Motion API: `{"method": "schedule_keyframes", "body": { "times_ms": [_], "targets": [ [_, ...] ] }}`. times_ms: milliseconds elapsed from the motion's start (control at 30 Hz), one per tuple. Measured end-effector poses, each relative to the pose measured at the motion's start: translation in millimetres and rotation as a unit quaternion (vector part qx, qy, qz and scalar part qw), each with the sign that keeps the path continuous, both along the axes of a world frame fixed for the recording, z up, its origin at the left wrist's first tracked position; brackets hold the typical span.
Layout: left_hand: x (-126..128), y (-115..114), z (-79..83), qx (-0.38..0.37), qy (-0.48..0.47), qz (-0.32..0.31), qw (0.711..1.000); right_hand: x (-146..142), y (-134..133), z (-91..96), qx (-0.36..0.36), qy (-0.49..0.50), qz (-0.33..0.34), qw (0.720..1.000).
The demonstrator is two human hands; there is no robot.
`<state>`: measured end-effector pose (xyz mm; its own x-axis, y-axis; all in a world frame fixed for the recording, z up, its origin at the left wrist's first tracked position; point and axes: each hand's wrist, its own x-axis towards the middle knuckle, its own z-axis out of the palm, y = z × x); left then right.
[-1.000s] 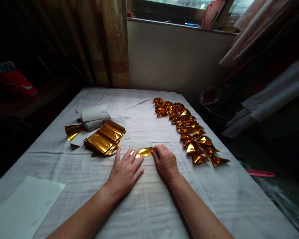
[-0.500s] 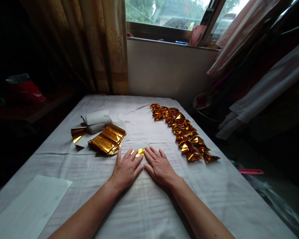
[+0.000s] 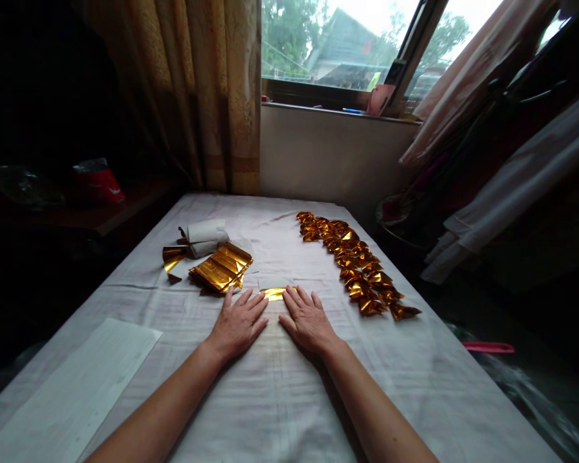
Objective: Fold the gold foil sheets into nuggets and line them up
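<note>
Both palms down, and there was the left hand point(image 3: 238, 321), fingers fanned and gripping nothing, its tips at the near left end of the gold strip point(image 3: 274, 294); across from it the right hand point(image 3: 309, 320) lay just as flat, unclenched, its fingertips over the strip's right end. The strip sat at twelve o'clock to the gap between the hands, its middle bare and shining. This looked like a smoothing step, the foil being pressed flat; any further fold would have called for a fingertip under one edge while the other hand pinned the strip. And the pose: thumbs angled inward, well apart, forearms running up the white cloth point(image 3: 270, 399) from between seven and eight and between four and five. Outward from the strip, a stack of gold sheets point(image 3: 222, 266) lay near at ten o'clock, with a grey-white paper roll point(image 3: 206, 230) just behind it and a curved gold piece point(image 3: 172, 257) to its left. Off at eight, a white sheet point(image 3: 82, 389)! And round from one to just past three swept the folded gold pieces point(image 3: 359, 262), crowded together in a long band.
</note>
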<state>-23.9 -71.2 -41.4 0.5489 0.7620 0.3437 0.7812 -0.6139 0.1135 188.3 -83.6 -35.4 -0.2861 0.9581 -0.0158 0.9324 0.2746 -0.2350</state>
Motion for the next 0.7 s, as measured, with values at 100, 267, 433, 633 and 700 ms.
{"method": "schedule_keyframes", "body": {
  "times_ms": [100, 267, 433, 633, 700],
  "targets": [
    [1, -4, -0.4, 0.007, 0.002, 0.0, 1.0, -4, -6, -0.3, 0.011, 0.004, -0.012, 1.0],
    [0, -15, -2.8, -0.014, 0.009, -0.004, 1.0, -8, -20, -2.4, 0.011, 0.004, -0.029, 1.0],
    [1, -20, -5.6, -0.031, 0.013, 0.006, 0.999, -12, -28, -1.6, -0.006, 0.0, -0.052, 0.999],
    [1, -21, -4.1, -0.032, 0.011, 0.016, 0.999, -16, -29, 1.6, -0.017, 0.0, -0.065, 0.998],
    [1, -22, -4.2, -0.03, 0.01, 0.019, 0.999, -16, -29, 1.6, -0.015, 0.0, -0.067, 0.998]
  ]
}}
